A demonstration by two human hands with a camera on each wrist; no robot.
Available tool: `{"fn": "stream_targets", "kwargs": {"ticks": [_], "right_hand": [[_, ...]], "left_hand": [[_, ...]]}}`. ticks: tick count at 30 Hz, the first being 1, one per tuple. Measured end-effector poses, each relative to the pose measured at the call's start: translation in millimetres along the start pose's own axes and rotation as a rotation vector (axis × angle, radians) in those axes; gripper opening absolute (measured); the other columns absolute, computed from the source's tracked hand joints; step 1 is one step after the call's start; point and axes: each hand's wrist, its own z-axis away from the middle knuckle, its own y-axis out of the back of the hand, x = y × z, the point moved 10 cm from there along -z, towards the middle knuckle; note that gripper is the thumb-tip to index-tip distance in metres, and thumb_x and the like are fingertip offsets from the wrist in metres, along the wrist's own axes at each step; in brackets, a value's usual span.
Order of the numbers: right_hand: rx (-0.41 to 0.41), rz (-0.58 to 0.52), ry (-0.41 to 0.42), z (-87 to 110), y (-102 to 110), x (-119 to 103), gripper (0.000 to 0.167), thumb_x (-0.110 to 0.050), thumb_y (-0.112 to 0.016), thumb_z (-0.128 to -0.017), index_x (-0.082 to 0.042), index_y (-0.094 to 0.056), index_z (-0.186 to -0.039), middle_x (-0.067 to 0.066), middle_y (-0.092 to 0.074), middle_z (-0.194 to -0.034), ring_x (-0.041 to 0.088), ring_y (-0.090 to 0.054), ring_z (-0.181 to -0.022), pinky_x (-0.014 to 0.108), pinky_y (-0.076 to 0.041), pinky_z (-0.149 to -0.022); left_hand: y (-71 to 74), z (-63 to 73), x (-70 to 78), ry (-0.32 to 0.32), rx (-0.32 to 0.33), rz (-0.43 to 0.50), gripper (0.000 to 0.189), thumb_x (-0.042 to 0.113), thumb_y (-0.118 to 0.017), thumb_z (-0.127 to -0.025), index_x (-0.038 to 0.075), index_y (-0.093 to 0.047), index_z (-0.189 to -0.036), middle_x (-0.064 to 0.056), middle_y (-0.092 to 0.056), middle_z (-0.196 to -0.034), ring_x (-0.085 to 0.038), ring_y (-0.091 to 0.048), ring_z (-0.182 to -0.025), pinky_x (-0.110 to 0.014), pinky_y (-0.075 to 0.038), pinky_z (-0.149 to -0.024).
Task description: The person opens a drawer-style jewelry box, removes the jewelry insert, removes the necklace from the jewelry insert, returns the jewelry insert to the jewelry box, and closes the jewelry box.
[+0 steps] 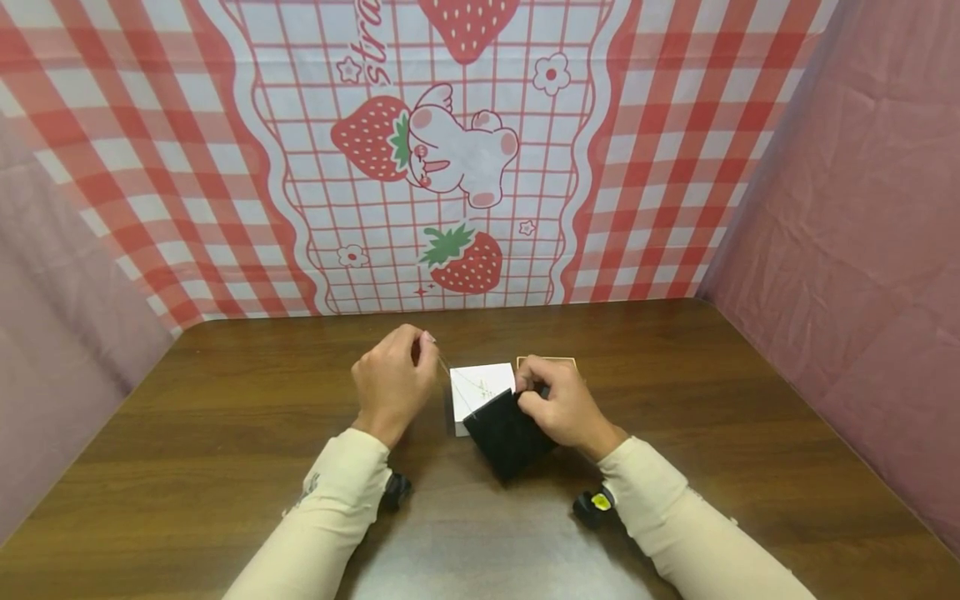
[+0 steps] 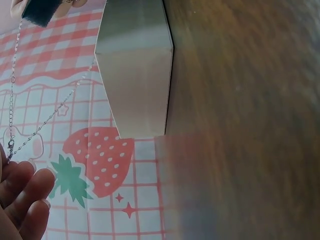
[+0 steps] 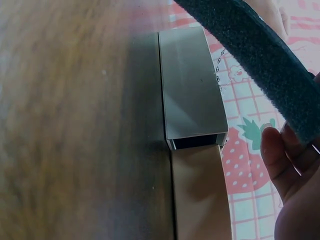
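My left hand [image 1: 393,379] pinches one end of a thin silver chain necklace [image 2: 62,104] near its clasp, left of the white box. Two strands of the chain run from those fingertips toward a black velvety jewelry pad [image 1: 510,437]. The pad is tilted, one corner pointing down, in front of the white box [image 1: 480,377]. My right hand [image 1: 561,404] grips the pad by its upper right edge between thumb and fingers. In the right wrist view the pad's thick fuzzy edge [image 3: 250,55] shows above the box. Whether the chain is fastened to the pad cannot be told.
Behind my right hand lies an open box part with a gold-coloured rim [image 1: 551,359], its tan side [image 3: 200,195] beside the white box. Everything stands on a brown wooden table [image 1: 225,442]. A strawberry-print cloth [image 1: 465,150] hangs behind, with pink cloth at both sides.
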Motion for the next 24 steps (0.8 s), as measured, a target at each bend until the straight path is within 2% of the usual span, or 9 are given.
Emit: {"fn": "stream_targets", "kwargs": {"ticks": [7,11,15,24], "right_hand": [[0.093,0.036,0.046,-6.9,13,-29,0.019,0.015,-0.058,-0.064,-0.003,-0.056,-0.070,0.001,-0.053,-0.061,0.010,-0.047,-0.057,0.033,-0.040,-0.051],[0.132,0.054,0.042,-10.0,19,-45,0.018,0.016,-0.057,-0.064,-0.002,-0.055,-0.070,0.002,-0.053,-0.061,0.010,-0.048,-0.056,0.032,-0.040,-0.049],[0.160,0.070,0.046,-10.3,22,-48,0.019,0.015,-0.057,-0.064,-0.003,-0.054,-0.068,0.002,-0.052,-0.060,0.011,-0.047,-0.054,0.033,-0.039,-0.048],[0.185,0.084,0.055,-10.2,24,-47,0.019,0.014,-0.057,-0.063,-0.003,-0.054,-0.068,0.001,-0.052,-0.058,0.011,-0.045,-0.052,0.020,-0.034,-0.050]], "left_hand": [[-0.6,-0.2,-6.9,0.040,-0.001,0.001,0.019,0.021,-0.060,-0.092,0.010,-0.063,-0.077,0.001,-0.060,-0.065,-0.024,-0.057,-0.049,-0.043,-0.040,-0.043],[-1.2,-0.1,-9.9,0.056,-0.006,-0.008,0.020,0.021,-0.059,-0.093,0.010,-0.063,-0.077,0.001,-0.060,-0.064,-0.024,-0.057,-0.049,-0.043,-0.040,-0.043],[-0.5,0.1,-12.7,0.069,-0.003,-0.015,0.020,0.022,-0.058,-0.093,0.010,-0.063,-0.078,0.000,-0.062,-0.065,-0.027,-0.058,-0.049,-0.044,-0.040,-0.043],[2.3,0.4,-18.4,0.094,0.005,-0.020,0.020,0.023,-0.059,-0.094,0.009,-0.065,-0.081,-0.002,-0.064,-0.067,-0.031,-0.061,-0.051,-0.046,-0.040,-0.044]]}}
